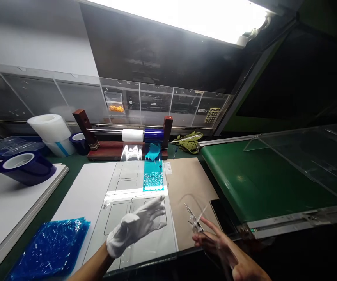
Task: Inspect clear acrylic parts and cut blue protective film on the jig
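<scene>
My left hand (pixel 137 224), in a white glove, is stretched out flat over a clear sheet with black outlines (pixel 118 210) and holds nothing. Whether it touches the sheet I cannot tell. My bare right hand (pixel 215 242) grips a slim, pointed metal tool (pixel 192 218), its exact kind blurred. The index finger is extended beside a small clear strip (pixel 203 212) near the tool. Below the hand hangs something transparent and smeared. Teal film (pixel 153 173) runs from the blue roll (pixel 153 134) down onto the outlined sheet, beside clear film (pixel 132 152) from a white roll (pixel 132 135).
A dark wooden stand (pixel 107 152) bears both rolls. Blue film packets (pixel 51 246) lie at lower left, with a large blue roll (pixel 25 168) and white rolls (pixel 50 128) behind. At right are brown board (pixel 186 179), a phone (pixel 222 214) and a green conveyor belt (pixel 262 179).
</scene>
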Action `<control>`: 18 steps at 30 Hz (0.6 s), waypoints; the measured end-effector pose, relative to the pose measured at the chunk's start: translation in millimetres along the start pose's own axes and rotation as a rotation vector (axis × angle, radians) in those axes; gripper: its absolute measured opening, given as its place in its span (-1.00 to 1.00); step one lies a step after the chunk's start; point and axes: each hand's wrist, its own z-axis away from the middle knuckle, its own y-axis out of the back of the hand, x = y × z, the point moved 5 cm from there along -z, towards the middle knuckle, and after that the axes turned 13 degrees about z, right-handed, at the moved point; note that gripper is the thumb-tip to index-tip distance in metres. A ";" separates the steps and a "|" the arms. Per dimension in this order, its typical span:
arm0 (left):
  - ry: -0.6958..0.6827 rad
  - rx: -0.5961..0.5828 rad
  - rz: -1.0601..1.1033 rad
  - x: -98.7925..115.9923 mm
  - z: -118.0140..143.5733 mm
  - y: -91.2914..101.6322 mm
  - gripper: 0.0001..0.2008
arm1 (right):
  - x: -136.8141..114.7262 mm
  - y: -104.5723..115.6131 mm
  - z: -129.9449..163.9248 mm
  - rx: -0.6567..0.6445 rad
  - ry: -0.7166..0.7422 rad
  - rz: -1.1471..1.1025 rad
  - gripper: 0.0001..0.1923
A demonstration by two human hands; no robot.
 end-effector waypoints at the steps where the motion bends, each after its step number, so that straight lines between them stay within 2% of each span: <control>1: -0.006 0.040 0.090 -4.4 -0.1 3.9 -0.08 | 1.2 -2.7 -4.7 0.039 -0.022 0.002 0.46; 4: -0.015 0.124 0.315 -25.4 -6.6 12.1 -0.05 | -2.8 -15.5 -30.4 0.251 -0.111 0.146 0.43; 7: -0.079 0.143 0.447 -49.0 -16.4 14.6 0.01 | -17.4 -34.3 -64.7 0.470 -0.200 0.362 0.34; 9: -0.134 0.137 0.491 -58.7 -20.9 14.4 -0.01 | -28.6 -45.3 -82.5 0.559 -0.266 0.499 0.33; 11: -0.181 0.142 0.502 -60.2 -23.4 14.2 -0.12 | -38.0 -51.9 -92.2 0.586 -0.282 0.577 0.37; 14: -0.192 0.162 0.521 -52.3 -25.4 15.3 -0.23 | -43.1 -46.4 -89.7 0.632 -0.222 0.518 0.25; 16: -0.180 0.148 0.551 -45.1 -26.4 16.9 -0.24 | -38.9 -32.5 -79.6 0.737 -0.193 0.354 0.09; 18: -0.179 0.120 0.561 -39.8 -27.1 19.4 -0.27 | -28.6 -22.2 -71.1 0.767 -0.210 0.107 -0.07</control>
